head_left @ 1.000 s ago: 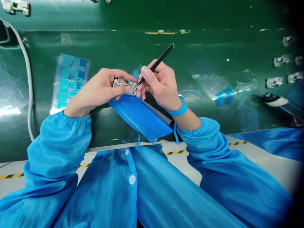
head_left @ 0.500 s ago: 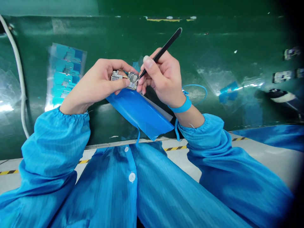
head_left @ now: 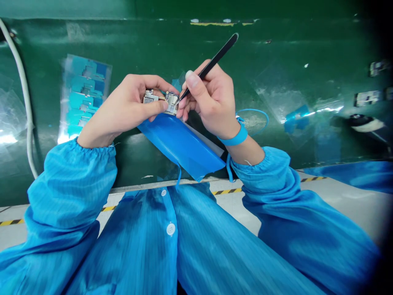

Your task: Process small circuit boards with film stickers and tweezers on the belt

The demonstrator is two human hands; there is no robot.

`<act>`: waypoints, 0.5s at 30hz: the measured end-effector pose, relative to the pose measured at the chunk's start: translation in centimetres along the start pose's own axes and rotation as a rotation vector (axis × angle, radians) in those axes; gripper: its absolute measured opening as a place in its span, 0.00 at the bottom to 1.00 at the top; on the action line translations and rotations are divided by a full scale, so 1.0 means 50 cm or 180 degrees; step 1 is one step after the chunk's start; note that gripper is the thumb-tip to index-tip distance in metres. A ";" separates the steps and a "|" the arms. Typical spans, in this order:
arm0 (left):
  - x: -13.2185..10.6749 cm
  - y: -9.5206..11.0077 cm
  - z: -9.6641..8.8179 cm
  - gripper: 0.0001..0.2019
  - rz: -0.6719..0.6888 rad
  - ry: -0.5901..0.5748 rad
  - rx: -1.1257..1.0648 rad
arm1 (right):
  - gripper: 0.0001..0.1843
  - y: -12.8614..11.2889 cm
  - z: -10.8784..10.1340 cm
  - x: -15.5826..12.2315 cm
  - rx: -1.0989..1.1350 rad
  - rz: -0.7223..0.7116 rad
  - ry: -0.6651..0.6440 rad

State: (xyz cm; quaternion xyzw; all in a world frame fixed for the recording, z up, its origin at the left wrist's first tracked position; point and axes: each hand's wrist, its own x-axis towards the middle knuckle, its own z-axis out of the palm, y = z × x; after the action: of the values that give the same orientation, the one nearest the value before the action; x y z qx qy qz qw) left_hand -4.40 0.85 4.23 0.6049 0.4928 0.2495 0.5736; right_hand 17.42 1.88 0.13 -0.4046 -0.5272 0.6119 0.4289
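My left hand (head_left: pixel 132 98) is closed on a small circuit board (head_left: pixel 172 103) with silver shields, its thumb lying across the front. Black tweezers (head_left: pixel 218 55) are pinched in my right hand (head_left: pixel 211 96), their tips down at the board's right part. Fingertips of that same hand touch or nearly touch the board's right edge. A blue wristband (head_left: pixel 235 137) with a coiled cord circles my right wrist. Below the board lies a blue plastic sheet (head_left: pixel 187 149) on the green mat. Where exactly the tweezer tips meet the board is too small to tell.
On the left lies a clear sheet with several teal film pieces (head_left: pixel 84 96), beside a pale cable (head_left: pixel 23 78). Rightward are clear film with a blue piece (head_left: pixel 297 119), more boards (head_left: pixel 367 98) and a dark object with a white band (head_left: pixel 367 123). The table's front edge (head_left: pixel 132 188) is near my body.
The tweezers' upper end has shifted slightly up and right. The board and both hands stay almost where they were, and the grips are the same.
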 end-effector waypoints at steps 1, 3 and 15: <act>0.000 0.001 0.000 0.14 -0.0012 -0.0013 0.0005 | 0.25 0.001 -0.001 -0.001 0.0125 -0.0131 -0.0059; 0.000 0.002 0.001 0.13 -0.0024 -0.0017 0.0014 | 0.20 0.001 -0.002 -0.001 0.0231 -0.0232 -0.0131; 0.000 0.005 0.001 0.13 -0.0058 0.0062 -0.0066 | 0.29 0.006 0.000 0.006 -0.0028 0.0032 0.0032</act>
State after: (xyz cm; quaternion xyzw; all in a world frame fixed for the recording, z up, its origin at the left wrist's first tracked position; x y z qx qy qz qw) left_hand -4.24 0.87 4.45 0.5920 0.5012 0.2552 0.5773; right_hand 17.29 2.12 -0.19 -0.4122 -0.5257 0.6097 0.4267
